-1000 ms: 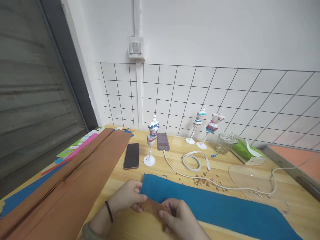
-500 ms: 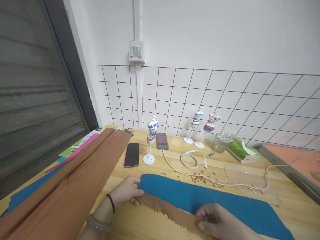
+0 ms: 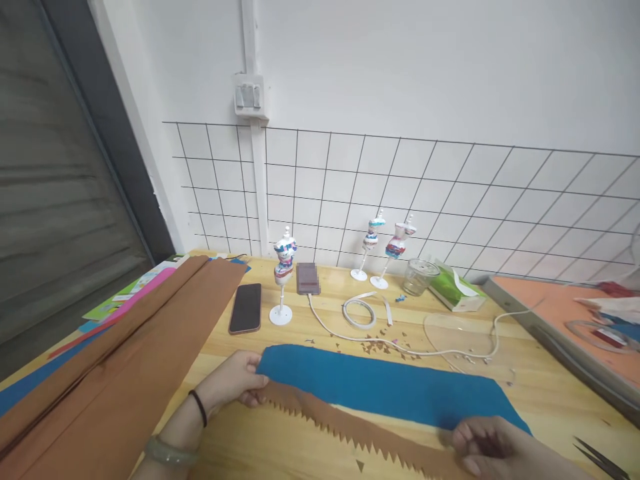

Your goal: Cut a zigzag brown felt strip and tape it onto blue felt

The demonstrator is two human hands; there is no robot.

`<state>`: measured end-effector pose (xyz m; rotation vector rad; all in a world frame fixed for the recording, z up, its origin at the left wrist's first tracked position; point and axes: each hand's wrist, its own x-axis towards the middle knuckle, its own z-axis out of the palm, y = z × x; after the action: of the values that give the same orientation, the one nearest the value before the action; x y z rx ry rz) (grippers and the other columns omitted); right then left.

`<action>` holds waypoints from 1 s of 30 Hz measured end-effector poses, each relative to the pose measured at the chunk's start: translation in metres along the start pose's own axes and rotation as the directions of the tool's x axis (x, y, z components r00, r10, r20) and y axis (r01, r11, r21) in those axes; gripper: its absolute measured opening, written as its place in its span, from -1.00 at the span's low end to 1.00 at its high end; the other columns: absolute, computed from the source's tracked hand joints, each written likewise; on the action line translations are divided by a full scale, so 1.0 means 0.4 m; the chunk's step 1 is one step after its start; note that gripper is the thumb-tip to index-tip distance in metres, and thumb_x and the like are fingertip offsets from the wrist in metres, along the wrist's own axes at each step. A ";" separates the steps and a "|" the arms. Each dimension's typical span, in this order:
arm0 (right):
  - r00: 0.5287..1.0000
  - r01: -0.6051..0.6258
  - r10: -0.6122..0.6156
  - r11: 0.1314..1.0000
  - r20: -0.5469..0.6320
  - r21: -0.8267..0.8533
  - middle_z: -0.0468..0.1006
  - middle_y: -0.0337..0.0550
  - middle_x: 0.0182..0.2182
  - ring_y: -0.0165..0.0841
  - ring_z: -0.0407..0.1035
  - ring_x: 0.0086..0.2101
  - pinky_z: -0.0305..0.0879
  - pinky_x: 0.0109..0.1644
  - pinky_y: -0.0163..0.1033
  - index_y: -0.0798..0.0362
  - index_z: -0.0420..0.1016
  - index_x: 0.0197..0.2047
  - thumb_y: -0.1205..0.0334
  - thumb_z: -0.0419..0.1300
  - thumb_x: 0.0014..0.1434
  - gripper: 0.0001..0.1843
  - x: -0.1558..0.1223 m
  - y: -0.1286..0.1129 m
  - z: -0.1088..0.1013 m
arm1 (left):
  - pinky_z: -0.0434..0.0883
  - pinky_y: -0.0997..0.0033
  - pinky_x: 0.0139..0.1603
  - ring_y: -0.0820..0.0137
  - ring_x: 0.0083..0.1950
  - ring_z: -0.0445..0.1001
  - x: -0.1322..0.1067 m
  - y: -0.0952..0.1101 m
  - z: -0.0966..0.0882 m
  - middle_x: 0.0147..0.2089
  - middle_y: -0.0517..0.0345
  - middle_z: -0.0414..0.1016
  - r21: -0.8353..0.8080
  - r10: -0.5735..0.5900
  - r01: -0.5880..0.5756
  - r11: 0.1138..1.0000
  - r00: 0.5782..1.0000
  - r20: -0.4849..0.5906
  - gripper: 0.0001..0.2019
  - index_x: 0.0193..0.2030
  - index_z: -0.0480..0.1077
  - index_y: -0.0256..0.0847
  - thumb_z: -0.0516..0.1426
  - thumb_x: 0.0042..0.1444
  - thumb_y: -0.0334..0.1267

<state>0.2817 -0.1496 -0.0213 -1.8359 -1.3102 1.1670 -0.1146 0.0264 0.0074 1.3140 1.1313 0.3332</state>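
A long brown paper strip [image 3: 350, 427] with a zigzag-cut lower edge stretches between my two hands. My left hand [image 3: 235, 381] pinches its left end, close to the corner of a blue sheet [image 3: 380, 387] lying flat behind the strip. At the strip's right end, my right hand [image 3: 495, 445] is closed on it with the fingertips, over the blue sheet's lower right edge. Small brown triangular scraps [image 3: 383, 347] lie scattered beyond the blue sheet. The tips of dark scissors or tweezers [image 3: 597, 459] show at the lower right.
A large folded brown sheet [image 3: 140, 353] covers the left side. Behind stand a small painted mannequin [image 3: 285, 267] and two others, a phone [image 3: 245, 308], a tape roll [image 3: 359, 313], a glass jar [image 3: 419, 277] and a green tissue pack [image 3: 456, 288]. An orange-lined tray [image 3: 540, 300] is at right.
My right hand has slid rightward along the strip, so more of its zigzag edge shows. The view has turned right, bringing the dark tool tips and more of the tray into sight.
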 end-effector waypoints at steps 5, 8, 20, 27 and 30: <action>1.000 0.014 -0.014 0.998 -0.004 0.063 0.32 -0.27 -0.64 -0.46 0.06 -0.62 -0.11 -0.57 -0.35 0.03 0.50 -0.50 -0.01 0.27 -0.21 -0.72 -0.004 0.016 -0.035 | 0.34 0.55 -0.50 0.44 -0.48 0.46 -0.007 0.009 0.003 -0.48 0.19 0.46 -0.008 -0.020 0.020 1.000 1.000 -0.007 -0.75 -0.38 0.37 -0.26 0.21 -0.26 -0.23; 0.999 -0.011 0.009 0.997 0.030 0.081 0.30 -0.29 -0.62 -0.46 0.09 -0.62 -0.03 -0.59 -0.37 0.03 0.49 -0.49 0.01 0.26 -0.12 -0.76 -0.009 -0.012 -0.048 | 0.35 0.55 -0.49 0.44 -0.47 0.47 -0.016 0.019 0.005 -0.40 0.14 0.50 -0.023 -0.024 0.024 0.999 1.000 0.000 -0.73 -0.36 0.37 -0.26 0.22 -0.27 -0.22; 0.994 -0.023 0.008 0.991 -0.110 -0.134 0.36 -0.28 -0.60 -0.38 0.21 -0.57 0.11 -0.53 -0.34 -0.03 0.44 -0.48 0.09 0.20 -0.08 -0.86 0.014 -0.036 -0.060 | 0.36 0.56 -0.51 0.45 -0.48 0.46 -0.008 0.018 0.005 -0.43 0.19 0.48 -0.008 -0.043 0.043 0.999 0.999 -0.018 -0.76 -0.37 0.36 -0.25 0.20 -0.26 -0.25; 0.990 -0.042 0.017 0.983 -0.140 -0.177 0.52 -0.18 -0.52 -0.20 0.36 -0.44 0.23 -0.41 -0.27 -0.06 0.47 -0.53 0.08 0.23 -0.17 -0.87 0.013 -0.057 -0.081 | 0.32 0.57 -0.56 0.46 -0.50 0.44 -0.007 0.019 0.002 -0.44 0.18 0.47 -0.027 -0.033 0.033 0.999 0.999 -0.006 -0.71 -0.36 0.35 -0.25 0.22 -0.28 -0.20; 0.974 -0.025 -0.016 0.983 -0.226 -0.180 0.53 -0.16 -0.52 -0.19 0.37 -0.44 0.23 -0.41 -0.26 -0.07 0.45 -0.57 0.09 0.22 -0.20 -0.88 0.013 -0.034 -0.083 | 0.30 0.58 -0.56 0.47 -0.50 0.44 -0.011 0.024 0.002 -0.46 0.20 0.45 -0.021 -0.033 0.033 0.999 0.999 -0.018 -0.70 -0.36 0.34 -0.26 0.22 -0.29 -0.20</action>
<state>0.3065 -0.1392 0.0030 -2.0353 -1.3154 0.8324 -0.1123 0.0255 0.0175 1.2748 1.1614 0.3325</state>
